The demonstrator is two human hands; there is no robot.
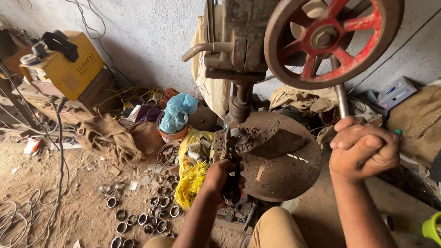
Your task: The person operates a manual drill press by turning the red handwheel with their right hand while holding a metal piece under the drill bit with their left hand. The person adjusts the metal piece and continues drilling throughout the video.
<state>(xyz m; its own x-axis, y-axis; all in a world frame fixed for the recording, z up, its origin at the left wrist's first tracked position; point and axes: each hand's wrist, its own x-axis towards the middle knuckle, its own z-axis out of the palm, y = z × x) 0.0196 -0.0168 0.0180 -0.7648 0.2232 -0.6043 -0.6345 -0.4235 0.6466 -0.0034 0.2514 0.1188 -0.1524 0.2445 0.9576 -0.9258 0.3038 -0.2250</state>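
My left hand (220, 177) grips the dark handles of a pair of pliers (231, 160), whose jaws clamp a small metal ring (239, 137) on the round rusty drill table (285, 170). The ring lies right under the drill chuck (240, 106). My right hand (363, 149) is closed around the grey feed lever (341, 100) that comes down from the big red-spoked wheel (327, 37). Metal shavings cover the table around the ring.
Several short metal rings (147, 213) lie scattered on the dirt floor at lower left. A yellow sack (193, 170), a blue plastic bag (177, 112), burlap cloth (112, 138), a yellow welding machine (69, 64) and loose cables (27, 216) crowd the left side.
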